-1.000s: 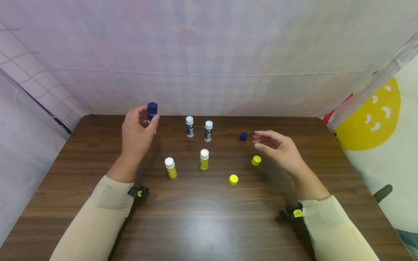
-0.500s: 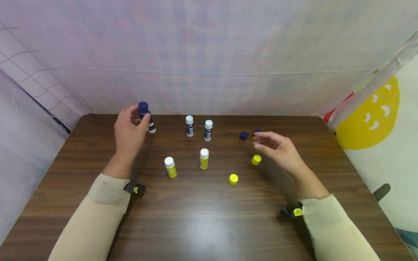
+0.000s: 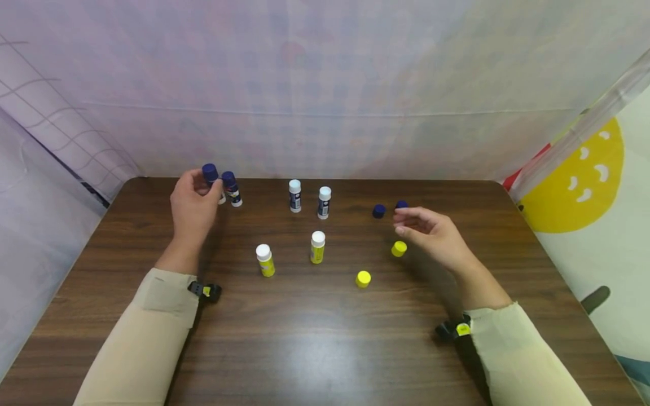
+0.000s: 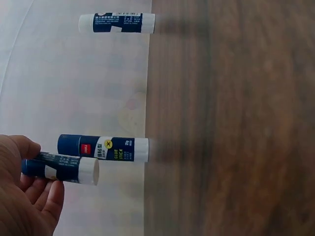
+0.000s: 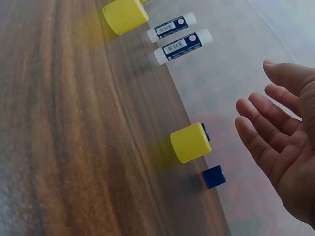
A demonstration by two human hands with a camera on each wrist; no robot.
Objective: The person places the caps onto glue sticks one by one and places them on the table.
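My left hand [image 3: 192, 204] pinches a glue stick [image 3: 210, 172] with a dark blue cap at the back left of the table. In the left wrist view the held glue stick [image 4: 64, 168] lies between thumb and fingers, its white base pointing out. Right beside it stands another blue-capped glue stick [image 3: 232, 190]. Over the right side my right hand [image 3: 431, 234] hovers with loosely bent fingers, holding nothing. Close to its fingertips are two blue caps, one nearer the middle [image 3: 378, 211] and one partly covered by the hand [image 3: 402, 205]. A yellow cap [image 3: 399, 248] sits just below these fingers.
Two uncapped navy glue sticks, a left one [image 3: 295, 196] and a right one [image 3: 324, 203], stand at the back middle. Two yellow glue sticks [image 3: 265, 260] [image 3: 317, 247] with white tops stand nearer. Another yellow cap [image 3: 363, 279] lies on the wooden table [image 3: 304, 338]. A curtain [image 3: 325, 84] hangs behind.
My left hand has moved left and slightly down with its glue stick, bringing the standing blue-capped one into view. The right hand has sunk slightly, showing more of the second blue cap.
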